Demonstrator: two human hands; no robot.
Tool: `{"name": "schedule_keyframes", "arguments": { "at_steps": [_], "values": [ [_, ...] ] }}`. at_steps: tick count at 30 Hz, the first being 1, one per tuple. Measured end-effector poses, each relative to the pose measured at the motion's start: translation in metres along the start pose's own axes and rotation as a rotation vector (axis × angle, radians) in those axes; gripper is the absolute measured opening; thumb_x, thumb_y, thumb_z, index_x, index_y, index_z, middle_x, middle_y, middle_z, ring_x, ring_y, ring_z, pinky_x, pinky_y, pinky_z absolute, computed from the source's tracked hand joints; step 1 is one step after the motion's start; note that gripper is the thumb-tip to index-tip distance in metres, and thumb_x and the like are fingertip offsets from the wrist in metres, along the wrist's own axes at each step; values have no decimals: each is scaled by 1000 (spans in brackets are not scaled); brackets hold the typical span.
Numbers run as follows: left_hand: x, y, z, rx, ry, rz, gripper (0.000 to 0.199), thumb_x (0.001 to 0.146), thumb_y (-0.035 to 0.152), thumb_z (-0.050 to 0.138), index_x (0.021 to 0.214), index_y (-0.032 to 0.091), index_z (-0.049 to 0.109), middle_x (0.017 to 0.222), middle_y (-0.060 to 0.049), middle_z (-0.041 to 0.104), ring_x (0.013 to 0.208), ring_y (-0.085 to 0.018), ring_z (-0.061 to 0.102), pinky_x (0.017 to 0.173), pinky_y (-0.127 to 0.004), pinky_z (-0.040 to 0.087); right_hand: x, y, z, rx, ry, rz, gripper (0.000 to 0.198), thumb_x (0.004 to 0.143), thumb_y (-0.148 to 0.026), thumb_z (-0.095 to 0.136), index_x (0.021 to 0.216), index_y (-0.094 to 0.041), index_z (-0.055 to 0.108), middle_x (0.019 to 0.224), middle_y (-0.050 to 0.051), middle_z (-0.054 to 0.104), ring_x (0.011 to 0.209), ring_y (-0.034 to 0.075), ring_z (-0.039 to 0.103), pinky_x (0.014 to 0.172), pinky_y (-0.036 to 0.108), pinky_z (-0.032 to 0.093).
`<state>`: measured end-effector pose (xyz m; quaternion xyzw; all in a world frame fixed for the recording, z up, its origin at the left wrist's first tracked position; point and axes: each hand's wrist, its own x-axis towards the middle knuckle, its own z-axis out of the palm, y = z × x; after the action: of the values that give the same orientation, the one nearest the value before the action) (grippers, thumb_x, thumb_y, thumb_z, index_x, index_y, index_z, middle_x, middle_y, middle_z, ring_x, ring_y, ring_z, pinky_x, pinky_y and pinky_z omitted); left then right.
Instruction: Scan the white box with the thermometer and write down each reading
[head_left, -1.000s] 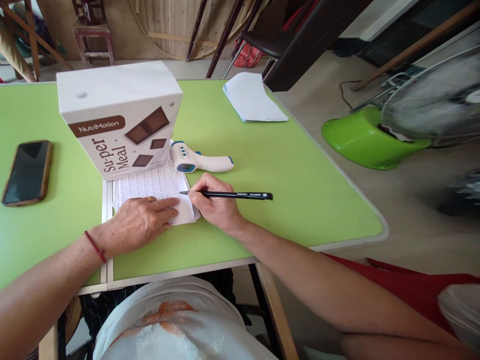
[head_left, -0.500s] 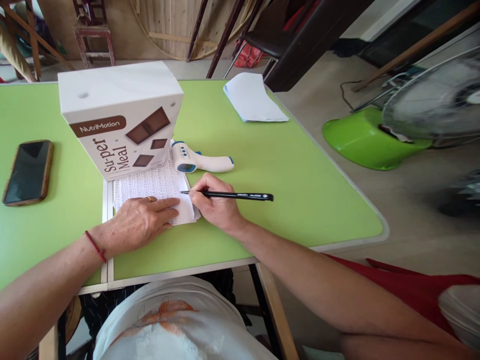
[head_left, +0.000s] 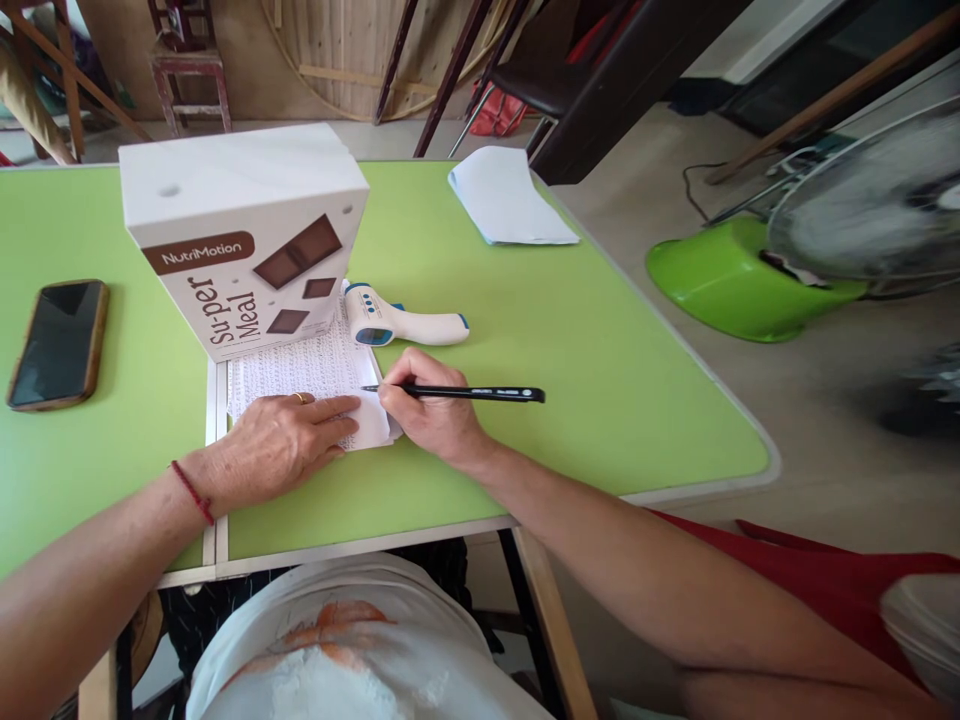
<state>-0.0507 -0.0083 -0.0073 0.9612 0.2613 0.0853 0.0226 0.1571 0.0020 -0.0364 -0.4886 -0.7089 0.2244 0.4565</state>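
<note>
1. In the head view, we are gripping a pen (head_left: 495,394) in our right hand (head_left: 435,405), thumb and fingers closing round it near the tip, while its back end is pointing right.
2. We are aiming the tip at the right part of the pages (head_left: 311,372), just beside the fingers of the other hand; whether it is touching the paper, we are not managing to tell.
3. We are laying our left hand (head_left: 289,445) flat over the near left part of the pages, holding nothing, its fingers reaching right; the two hands are working near each other but staying apart.
4. We are noticing very little change over the last second: the pages and left hand are keeping their places, and only the pen's back end is shifting slightly.
5. We are taking that to mean the pen work is pausing or advancing by tiny strokes, with the sheet seemingly being steadied.
6. On the green table (head_left: 600,350), we are seeing the pages lying near its near edge, a white box (head_left: 247,245) standing on their far side, and a thermometer (head_left: 416,325) lying far right of them.
7. Farther out, we are seeing a phone (head_left: 58,345) lying on the left and folded paper (head_left: 514,200) lying far right.
</note>
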Motion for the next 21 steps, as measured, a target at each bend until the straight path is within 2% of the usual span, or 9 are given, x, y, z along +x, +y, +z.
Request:
{"name": "schedule_keyframes", "arguments": {
  "at_steps": [5, 8, 11, 14, 16, 18, 19, 21],
  "values": [
    [-1, 0, 1, 3, 1, -2, 20, 96, 26, 50, 107, 19, 65, 132, -4, 60, 83, -20, 70, 66, -32, 55, -1, 0, 0, -6, 104, -11, 15, 71, -19, 54, 63, -24, 43, 51, -6, 46, 47, 10, 41, 47, 25, 36],
    [-1, -1, 2, -16, 1, 0, 20, 96, 25, 50, 107, 19, 65, 131, -3, 60, 84, -21, 70, 67, -33, 56, 0, 0, -4, -50, 188, -48, 11, 72, -17, 58, 70, -24, 50, 58, -5, 52, 50, 11, 46, 51, 27, 41],
    [-2, -1, 1, -50, 1, -2, 20, 97, 25, 48, 105, 18, 65, 130, -3, 61, 86, -21, 70, 68, -33, 56, 2, 2, -9, -144, 185, -145, 9, 74, -16, 56, 76, -24, 56, 68, -1, 59, 61, 14, 54, 58, 30, 46],
    [-3, -2, -3, -100, 15, 2, 21, 97, 25, 46, 100, 17, 66, 127, -5, 63, 86, -21, 70, 68, -32, 55, 3, 9, -14, -258, 161, -257, 11, 76, -14, 54, 78, -23, 61, 72, 2, 59, 64, 16, 55, 61, 32, 46],
    [-3, -4, -7, -167, 44, 8, 23, 98, 24, 45, 92, 16, 66, 114, -7, 69, 82, -19, 70, 65, -30, 54, 3, 13, -15, -363, 163, -303, 15, 76, -11, 56, 77, -23, 63, 72, 2, 59, 64, 17, 54, 62, 34, 43],
    [-3, -7, -11, -238, 120, -8, 27, 97, 23, 45, 79, 15, 63, 89, -7, 71, 71, -16, 67, 60, -27, 51, 2, 16, -16, -453, 142, -314, 17, 74, -9, 57, 76, -24, 65, 71, 2, 59, 68, 18, 54, 65, 35, 40],
    [-3, -10, -14, -265, 197, -22, 27, 96, 22, 46, 74, 15, 60, 77, -5, 69, 66, -15, 64, 57, -26, 50, 1, 17, -16, -485, 121, -310, 17, 74, -9, 58, 76, -24, 66, 71, 2, 58, 70, 19, 54, 66, 35, 38],
    [-4, -15, -19, -284, 447, -41, 25, 93, 17, 49, 67, 17, 52, 63, -2, 60, 57, -12, 57, 51, -25, 46, -1, 18, -16, -518, 72, -309, 16, 75, -10, 60, 76, -24, 67, 72, 2, 58, 73, 20, 53, 67, 35, 36]
  ]
}}
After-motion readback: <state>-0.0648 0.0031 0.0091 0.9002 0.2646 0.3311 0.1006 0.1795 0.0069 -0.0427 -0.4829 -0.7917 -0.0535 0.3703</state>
